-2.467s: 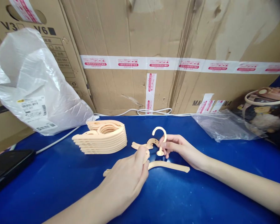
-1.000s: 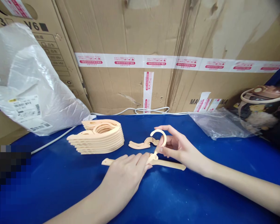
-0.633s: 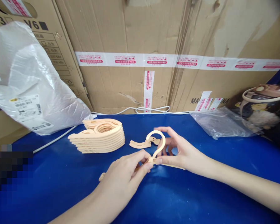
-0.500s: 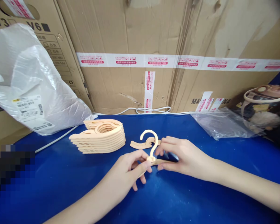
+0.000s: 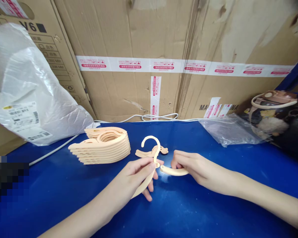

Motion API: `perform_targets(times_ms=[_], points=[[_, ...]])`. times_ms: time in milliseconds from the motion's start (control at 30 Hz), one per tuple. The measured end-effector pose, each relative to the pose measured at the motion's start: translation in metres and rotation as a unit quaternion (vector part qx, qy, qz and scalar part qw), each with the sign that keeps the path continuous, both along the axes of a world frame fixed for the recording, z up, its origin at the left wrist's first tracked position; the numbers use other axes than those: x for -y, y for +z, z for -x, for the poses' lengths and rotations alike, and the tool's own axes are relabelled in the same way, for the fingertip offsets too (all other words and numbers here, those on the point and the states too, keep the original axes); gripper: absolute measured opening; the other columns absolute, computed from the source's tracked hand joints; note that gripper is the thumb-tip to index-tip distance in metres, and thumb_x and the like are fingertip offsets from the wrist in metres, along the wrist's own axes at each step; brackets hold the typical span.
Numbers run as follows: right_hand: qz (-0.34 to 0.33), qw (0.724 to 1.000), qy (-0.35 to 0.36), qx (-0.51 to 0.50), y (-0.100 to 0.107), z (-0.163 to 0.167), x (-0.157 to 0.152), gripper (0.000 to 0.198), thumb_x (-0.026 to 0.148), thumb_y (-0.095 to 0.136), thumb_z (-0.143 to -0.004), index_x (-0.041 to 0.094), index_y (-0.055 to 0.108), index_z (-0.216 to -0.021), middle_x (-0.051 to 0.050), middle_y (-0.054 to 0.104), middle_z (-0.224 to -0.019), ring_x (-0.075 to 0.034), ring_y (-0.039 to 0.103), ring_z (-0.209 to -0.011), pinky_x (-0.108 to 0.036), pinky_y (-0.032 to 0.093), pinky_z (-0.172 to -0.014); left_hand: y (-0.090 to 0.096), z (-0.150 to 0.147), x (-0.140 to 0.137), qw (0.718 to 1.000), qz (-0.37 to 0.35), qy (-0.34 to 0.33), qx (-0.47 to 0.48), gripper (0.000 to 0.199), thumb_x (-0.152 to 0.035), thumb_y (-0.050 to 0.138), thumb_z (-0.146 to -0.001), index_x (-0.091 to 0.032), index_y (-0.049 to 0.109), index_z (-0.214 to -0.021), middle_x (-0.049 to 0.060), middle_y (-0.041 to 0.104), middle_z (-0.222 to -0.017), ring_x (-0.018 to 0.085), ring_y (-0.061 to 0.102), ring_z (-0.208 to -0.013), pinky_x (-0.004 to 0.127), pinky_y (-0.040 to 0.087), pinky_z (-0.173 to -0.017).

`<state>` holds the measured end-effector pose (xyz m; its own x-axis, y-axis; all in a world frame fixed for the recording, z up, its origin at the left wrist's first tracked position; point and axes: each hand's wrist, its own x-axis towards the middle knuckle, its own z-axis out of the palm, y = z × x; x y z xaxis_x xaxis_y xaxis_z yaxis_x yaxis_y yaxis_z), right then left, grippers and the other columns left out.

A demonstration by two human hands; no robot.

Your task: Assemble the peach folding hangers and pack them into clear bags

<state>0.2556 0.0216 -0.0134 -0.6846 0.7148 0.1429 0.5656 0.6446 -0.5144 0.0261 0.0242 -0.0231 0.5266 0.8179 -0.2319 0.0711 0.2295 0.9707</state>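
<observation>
hanger hook (image 5: 159,147), centre of frame, at tip of 1 arm piece (image 5: 146,184); left hand (image 5: 136,175), fingers clamped on arm piece. curved piece (image 5: 174,171), just right; right hand (image 5: 198,167), fingers clamped on it. risk: loose left pinch could let hook tilt.

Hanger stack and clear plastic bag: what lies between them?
In the head view, beige hanger parts lie there on the blue table, partly behind the hook in the left hand.
</observation>
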Motion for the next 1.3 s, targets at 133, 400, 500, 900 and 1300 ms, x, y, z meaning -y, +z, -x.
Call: perform_targets(times_ms=[133, 400, 500, 900, 1300], points=[[-0.001, 0.999, -0.035, -0.011, -0.005, 0.002, 0.005, 0.022, 0.035, 0.041, -0.099, 0.023, 0.056, -0.109, 0.002, 0.061, -0.072, -0.013, 0.055, -0.060, -0.024, 0.037, -0.057, 0.004, 0.000, 0.001, 0.999, 0.033, 0.014, 0.012, 0.035, -0.045, 0.063, -0.082, -0.013, 0.069, -0.094, 0.000, 0.059, -0.069, 0.009, 0.055, -0.054, 0.023, 0.053, -0.054], [-0.090, 0.996, -0.011, 0.015, -0.009, 0.004, 0.010, 0.028, 0.039, 0.045, -0.098, 0.021, 0.065, -0.109, -0.003, 0.067, -0.082, -0.015, 0.061, -0.068, -0.025, 0.038, -0.059, 0.009, 0.002, 0.006, 0.994, 0.104, 0.023, 0.022, 0.027, -0.034, 0.064, -0.084, -0.011, 0.074, -0.092, 0.005, 0.068, -0.061, 0.013, 0.063, -0.057, 0.019, 0.052, -0.054], [-0.124, 0.992, -0.003, 0.033, -0.008, 0.006, 0.012, 0.029, 0.037, 0.044, -0.098, 0.021, 0.065, -0.110, -0.002, 0.066, -0.081, -0.014, 0.060, -0.065, -0.026, 0.037, -0.057, 0.009, 0.000, 0.008, 0.994, 0.108, 0.002, 0.017, 0.031, -0.037, 0.062, -0.087, -0.011, 0.073, -0.101, 0.004, 0.067, -0.058, 0.010, 0.061, -0.050, 0.018, 0.050, -0.050], [-0.214, 0.976, 0.002, 0.036, -0.009, 0.011, 0.018, 0.026, 0.033, 0.045, -0.098, 0.018, 0.065, -0.093, -0.001, 0.064, -0.073, -0.012, 0.058, -0.061, -0.024, 0.038, -0.057, 0.001, 0.002, 0.006, 0.995, 0.082, -0.053, 0.015, 0.035, -0.039, 0.064, -0.086, -0.013, 0.071, -0.108, 0.004, 0.069, -0.064, 0.012, 0.064, -0.059, 0.022, 0.055, -0.059], [-0.179, 0.982, -0.017, 0.056, -0.012, 0.017, 0.021, 0.035, 0.035, 0.035, -0.101, 0.018, 0.067, -0.099, 0.000, 0.064, -0.071, -0.012, 0.060, -0.059, -0.024, 0.035, -0.051, 0.003, -0.001, 0.005, 0.996, 0.082, -0.007, 0.024, 0.028, -0.030, 0.066, -0.086, -0.010, 0.071, -0.105, 0.005, 0.068, -0.065, 0.013, 0.064, -0.063, 0.021, 0.056, -0.056]])
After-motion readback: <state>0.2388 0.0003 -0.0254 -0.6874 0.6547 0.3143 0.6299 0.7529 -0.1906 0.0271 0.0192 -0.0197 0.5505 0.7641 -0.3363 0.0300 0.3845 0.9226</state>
